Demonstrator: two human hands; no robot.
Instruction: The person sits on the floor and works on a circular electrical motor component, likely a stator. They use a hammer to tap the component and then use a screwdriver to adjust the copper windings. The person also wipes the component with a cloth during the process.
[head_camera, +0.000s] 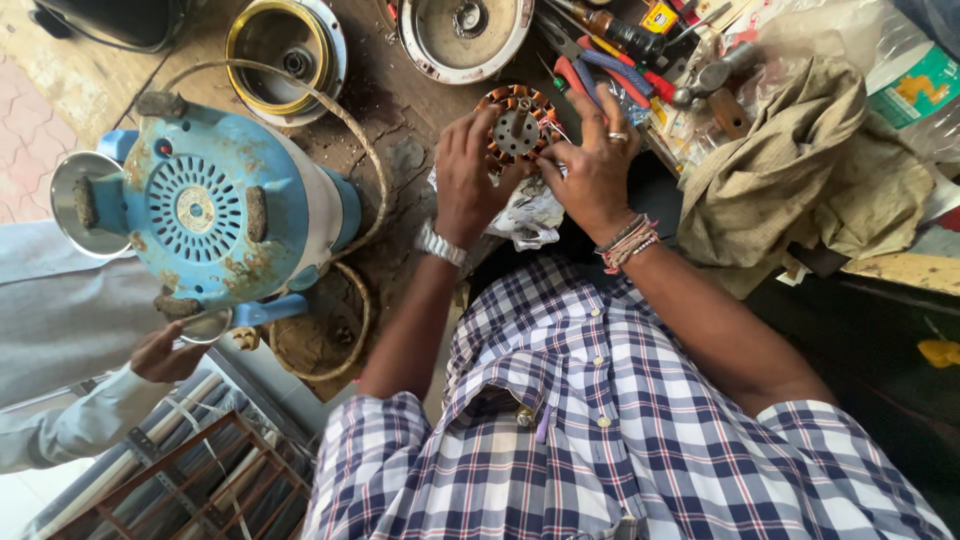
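Cluttered and stained, the dark wooden tabletop (400, 110) carries motor parts and hand tools. Both hands meet on a round motor stator (518, 123) with orange copper windings around a grey metal core. The left hand (468, 175), a metal watch (441, 243) on its wrist, has its grip pressed on the stator's left rim, fingers curled over the edge. The right hand (595, 165), with a ring and bead bracelets (627, 243), pinches the stator's right rim. Just under the grips lies crumpled plastic wrap (530, 215). Beyond them sit a grey round housing (465, 35) and a brass-rimmed can (285, 45); to their right lie pliers (600, 75), a hammer (715, 85) and a khaki cloth (800, 160). Well left, another person's hand (165, 355) steadies a blue appliance base (215, 205).
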